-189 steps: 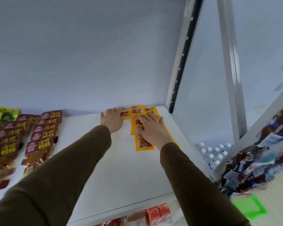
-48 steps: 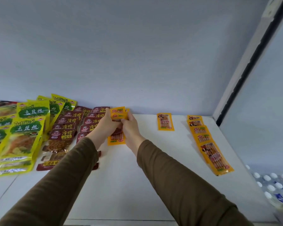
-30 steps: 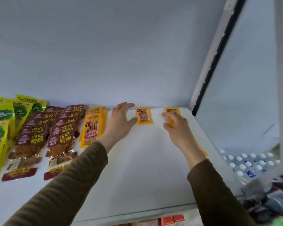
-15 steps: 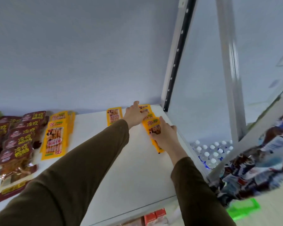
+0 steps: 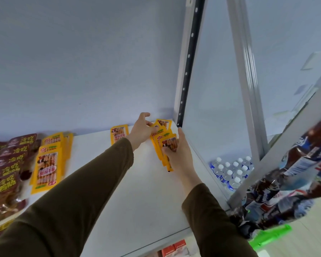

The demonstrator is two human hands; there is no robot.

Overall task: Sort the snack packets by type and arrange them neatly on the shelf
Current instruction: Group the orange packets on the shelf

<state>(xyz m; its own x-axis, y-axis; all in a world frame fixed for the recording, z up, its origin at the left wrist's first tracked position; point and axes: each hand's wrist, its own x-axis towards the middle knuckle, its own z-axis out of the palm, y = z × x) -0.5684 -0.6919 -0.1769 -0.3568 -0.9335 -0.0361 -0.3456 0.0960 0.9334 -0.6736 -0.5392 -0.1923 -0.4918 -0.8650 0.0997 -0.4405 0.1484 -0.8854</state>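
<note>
At the back right corner of the smooth white shelf, a fanned row of flat, glossy orange packets is pinched by the left hand (far end) and gripped by the right hand at the nearer end.

Overlapped packet row at shelf back-right corner — single packet just left; packet stacks far left.
</note>
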